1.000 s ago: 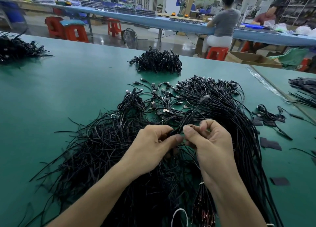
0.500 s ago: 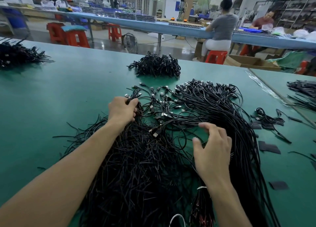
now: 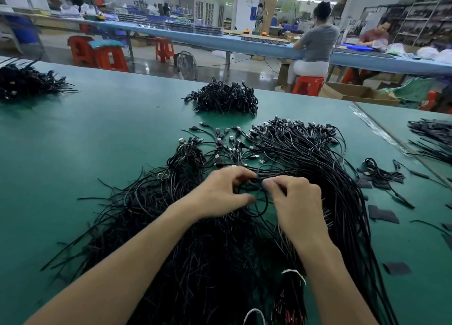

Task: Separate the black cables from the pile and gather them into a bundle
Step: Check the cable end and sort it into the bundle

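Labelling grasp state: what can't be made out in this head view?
- Strand count pinched by left hand and right hand: fingers cover the black cables.
- Near end of the pile: cut off by the bottom edge, under forearms.
- Far-left heap: cut by left edge, blurred.
- Type of connectors: too small.

Bottom edge cuts off cable pile (image 3: 220, 263), left edge left heap (image 3: 24, 82), right edge right heap (image 3: 430, 139). Fingertips of left hand (image 3: 220, 192), right hand (image 3: 296, 202) sunk among strands; we cannot tell which strands held.
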### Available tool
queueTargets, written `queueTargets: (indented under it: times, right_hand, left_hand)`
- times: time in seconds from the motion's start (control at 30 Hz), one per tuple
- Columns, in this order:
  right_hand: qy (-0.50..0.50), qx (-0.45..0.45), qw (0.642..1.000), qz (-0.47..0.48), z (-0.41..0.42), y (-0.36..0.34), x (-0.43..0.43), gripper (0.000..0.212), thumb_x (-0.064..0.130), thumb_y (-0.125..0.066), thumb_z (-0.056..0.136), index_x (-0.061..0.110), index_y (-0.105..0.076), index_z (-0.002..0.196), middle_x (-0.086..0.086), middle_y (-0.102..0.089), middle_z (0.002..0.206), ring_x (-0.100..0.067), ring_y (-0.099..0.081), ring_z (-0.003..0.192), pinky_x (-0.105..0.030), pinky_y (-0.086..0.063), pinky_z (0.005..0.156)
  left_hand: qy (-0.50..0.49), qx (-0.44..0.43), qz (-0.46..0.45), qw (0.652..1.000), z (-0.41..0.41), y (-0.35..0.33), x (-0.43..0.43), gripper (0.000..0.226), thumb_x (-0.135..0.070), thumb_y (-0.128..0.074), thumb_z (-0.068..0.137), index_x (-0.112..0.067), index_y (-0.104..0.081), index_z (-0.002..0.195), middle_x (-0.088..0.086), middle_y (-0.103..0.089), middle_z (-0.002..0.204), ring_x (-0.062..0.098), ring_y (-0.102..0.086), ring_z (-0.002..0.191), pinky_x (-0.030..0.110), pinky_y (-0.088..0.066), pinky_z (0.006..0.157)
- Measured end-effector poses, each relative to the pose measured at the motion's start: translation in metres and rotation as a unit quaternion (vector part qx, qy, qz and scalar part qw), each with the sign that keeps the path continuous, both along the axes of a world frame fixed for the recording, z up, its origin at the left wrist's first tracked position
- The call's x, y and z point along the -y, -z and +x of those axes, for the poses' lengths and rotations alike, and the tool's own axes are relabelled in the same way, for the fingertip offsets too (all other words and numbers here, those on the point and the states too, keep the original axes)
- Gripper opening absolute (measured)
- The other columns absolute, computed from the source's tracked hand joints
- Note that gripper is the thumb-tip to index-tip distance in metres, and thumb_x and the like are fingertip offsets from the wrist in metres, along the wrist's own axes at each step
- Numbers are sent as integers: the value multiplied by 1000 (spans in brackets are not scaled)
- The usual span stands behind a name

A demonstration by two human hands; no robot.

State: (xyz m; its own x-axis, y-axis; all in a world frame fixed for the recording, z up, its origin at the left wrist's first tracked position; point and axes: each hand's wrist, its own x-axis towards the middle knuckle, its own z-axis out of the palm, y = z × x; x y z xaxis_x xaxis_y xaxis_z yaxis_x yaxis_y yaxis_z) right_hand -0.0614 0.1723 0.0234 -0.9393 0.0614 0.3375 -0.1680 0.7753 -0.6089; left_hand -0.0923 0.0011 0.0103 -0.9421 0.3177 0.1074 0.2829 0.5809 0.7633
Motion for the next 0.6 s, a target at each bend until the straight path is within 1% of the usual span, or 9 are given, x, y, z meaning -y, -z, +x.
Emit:
queueTargets:
  times: [0.07, 0.13, 0.2, 0.27, 0.33, 0.43, 0.5, 0.57, 0.6]
  right_hand:
    - [-13, 15, 1000, -17, 5, -3, -1, 20, 32, -63, 96, 17, -77, 96, 7, -68, 75, -6, -60, 69, -13, -41, 59]
    - [-13, 41, 999, -23, 12, -4, -3, 24, 40, -61, 96, 20, -72, 92, 8, -66, 77, -8, -61, 73, -19, -44, 64]
    - [5, 63, 998, -30, 21, -6, -8, 29, 47, -57, 96, 21, -66, 86, 6, -64, 70, -5, -58, 61, -27, -45, 63]
    - [34, 71, 997, -26, 29, -10, -14, 34, 46, -57, 96, 18, -67, 80, 6, -61, 57, -3, -53, 48, -28, -43, 61]
    - [52, 97, 994, -17, 35, -19, -16, 38, 47, -59, 95, 18, -65, 70, 4, -60, 59, -8, -56, 57, -28, -42, 60]
    - [39, 159, 986, 6, 44, -31, -15, 42, 48, -62, 92, 18, -61, 63, 1, -60, 64, -12, -56, 62, -24, -37, 52]
    - [-26, 165, 986, -9, 52, -40, -12, 38, 51, -66, 86, 19, -67, 66, 9, -62, 60, -5, -57, 58, -20, -38, 48]
    - [-157, 151, 970, -111, 61, -52, -9, 32, 52, -69, 78, 22, -71, 69, 14, -55, 48, -1, -49, 44, -12, -34, 44]
    - [-226, 145, 946, -181, 65, -59, -7, 27, 51, -72, 78, 24, -72, 70, 15, -52, 46, 1, -46, 41, -10, -34, 43]
  left_hand:
    - [-22, -14, -1, 1000, 1, 2, -9, 18, -28, -69, 92, -26, -68, 109, -10, -69, 99, 6, -64, 90, 30, -55, 86]
    - [-88, -47, -7, 995, 0, 5, -11, 5, -29, -64, 96, -26, -69, 97, -10, -68, 87, 9, -63, 78, 38, -57, 79]
    - [-164, -70, 21, 984, -1, 7, -8, 7, -26, -61, 98, -25, -67, 95, -9, -68, 79, 11, -64, 68, 36, -58, 67]
    - [-227, -55, 95, 968, -2, 9, -2, 8, -19, -59, 98, -19, -66, 100, -6, -69, 77, 11, -66, 65, 26, -56, 57]
    - [-252, -35, 128, 958, -1, 10, 4, 13, -14, -60, 97, -19, -62, 108, -4, -69, 85, 6, -64, 66, 15, -48, 51]
    - [-240, -66, 55, 967, 8, 10, 3, 27, -11, -68, 89, -30, -61, 107, -3, -56, 104, 6, -58, 84, 18, -48, 74]
    - [-202, -121, 30, 972, 19, 4, 1, 32, -5, -69, 83, -32, -66, 101, -6, -53, 107, 10, -55, 92, 25, -47, 86]
    - [-80, -139, -11, 987, 29, -5, 1, 43, -4, -69, 79, -39, -64, 104, -12, -54, 114, 11, -50, 107, 31, -43, 97]
    - [-2, -129, -39, 991, 34, -8, 0, 48, -6, -70, 79, -45, -59, 106, -17, -52, 116, 10, -46, 113, 32, -40, 100]
